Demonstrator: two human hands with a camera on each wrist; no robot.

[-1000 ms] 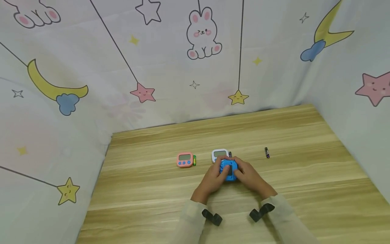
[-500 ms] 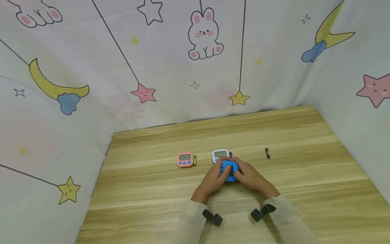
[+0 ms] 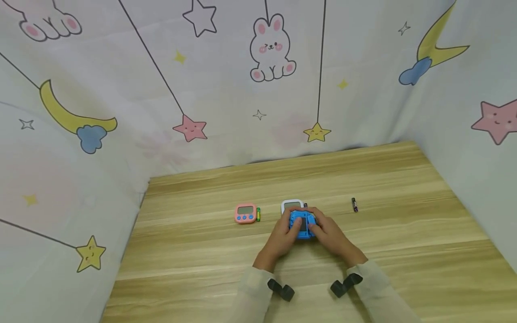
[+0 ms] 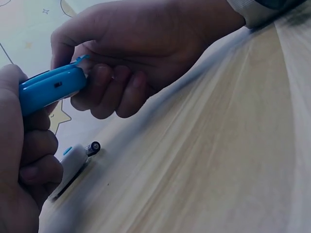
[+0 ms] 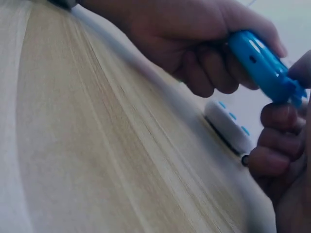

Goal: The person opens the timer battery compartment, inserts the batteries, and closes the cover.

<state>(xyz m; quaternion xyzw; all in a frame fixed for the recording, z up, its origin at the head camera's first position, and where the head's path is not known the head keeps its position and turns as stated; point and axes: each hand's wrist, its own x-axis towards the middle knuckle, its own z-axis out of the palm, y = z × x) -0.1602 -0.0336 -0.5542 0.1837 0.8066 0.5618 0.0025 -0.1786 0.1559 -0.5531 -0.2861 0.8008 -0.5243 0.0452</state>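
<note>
Head view left you parts of the blue device (image 3: 304, 224) hidden, as your thumbs lay across its face and most of your fingers were tucked out of sight behind it. A thin blue piece (image 5: 297, 92) stuck out at the end by your right hand (image 3: 330, 231); you could not tell whether it was joined to the case. Your hands also covered the lower part of the white timer (image 3: 291, 205), just beyond them, and part of the dark battery (image 3: 305, 205) at its side. Left of your left hand (image 3: 282, 233) lay a pink timer (image 3: 245, 213) with a green battery (image 3: 258, 214) just beside it. Beyond your right hand and farther right, a lone battery (image 3: 354, 205) lay on the worktop (image 3: 194, 255). The blue device was between your hands, raised off the worktop, each hand pinching one side between thumb and curled fingers.
</note>
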